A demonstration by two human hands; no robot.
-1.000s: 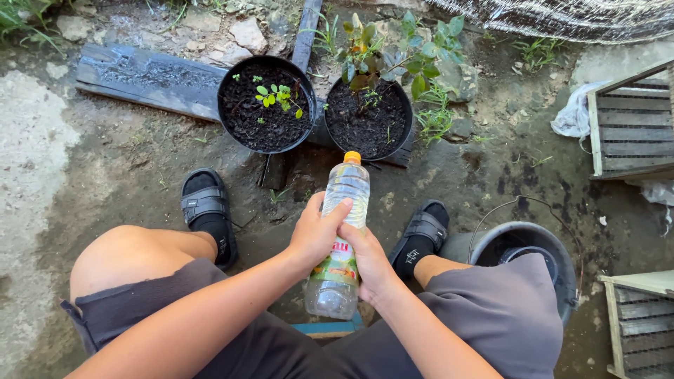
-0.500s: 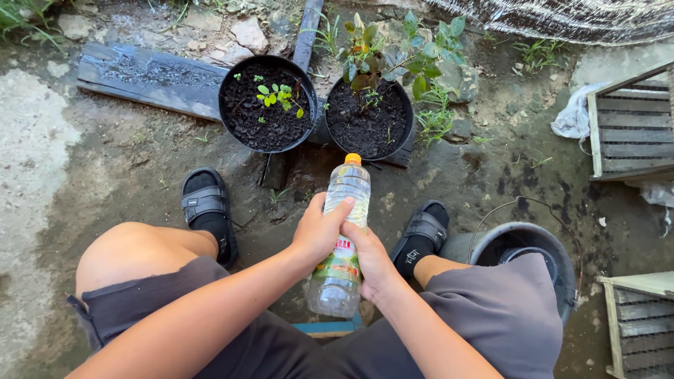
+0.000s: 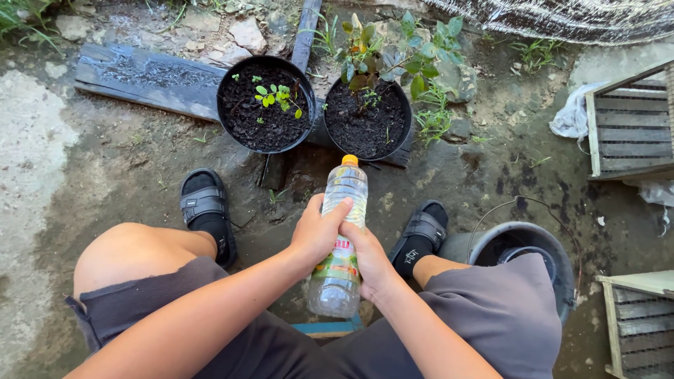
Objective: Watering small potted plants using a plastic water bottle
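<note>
The setting was a damp patch of dirt ground (image 3: 126, 168) in a yard, dark with moisture, with pale concrete at the left edge. Nearest the camera, the person sat low with knees apart, grey shorts over both thighs. Between the knees, both hands gripped one clear plastic bottle (image 3: 341, 231) with an orange cap and a coloured label. The left hand (image 3: 317, 230) had its fingers clenched round the bottle's middle; the right hand (image 3: 370, 261) was wrapped round the lower part from the other side. The bottle leaned away from the person, cap toward the pots, its base close to the lap. It looked nearly empty, and the cap was still on, so no pouring appeared under way; the wet ground suggested watering already done, though how much was left could not be judged.

Just beyond the hands were two black sandals, one on each foot (image 3: 203, 210). To the right stood one grey bucket (image 3: 540, 242) with a wire handle. Farther out sat two black pots: the left pot (image 3: 265, 104) held small seedlings, the right pot (image 3: 368, 118) a leafier plant. Behind them lay a dark wooden plank (image 3: 140, 77), and two slatted wooden crates (image 3: 628, 126) stood at the right edge.
</note>
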